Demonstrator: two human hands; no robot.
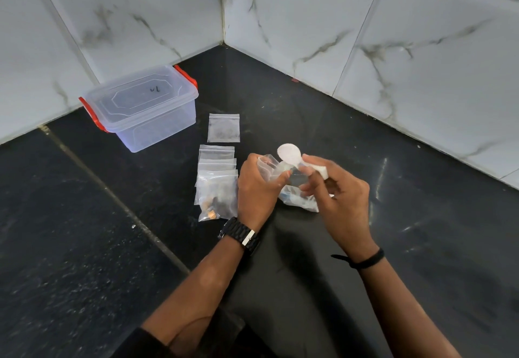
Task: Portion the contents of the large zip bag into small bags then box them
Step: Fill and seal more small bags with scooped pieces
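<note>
Left hand (257, 186) grips one small bag (268, 168); right hand (335, 189) pinches white spoon (290, 155) over it. Large zip bag (299, 199) beneath, mostly hidden. Three small bags stacked (216, 186), one apart (223, 128). One lidded box (143, 107).

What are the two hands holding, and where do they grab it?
The left hand grips a small clear bag near its open mouth. The right hand pinches a white spoon by its handle, its bowl just above the bag.

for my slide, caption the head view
Left hand holds a small bag open, right hand tips spoon in.
</note>
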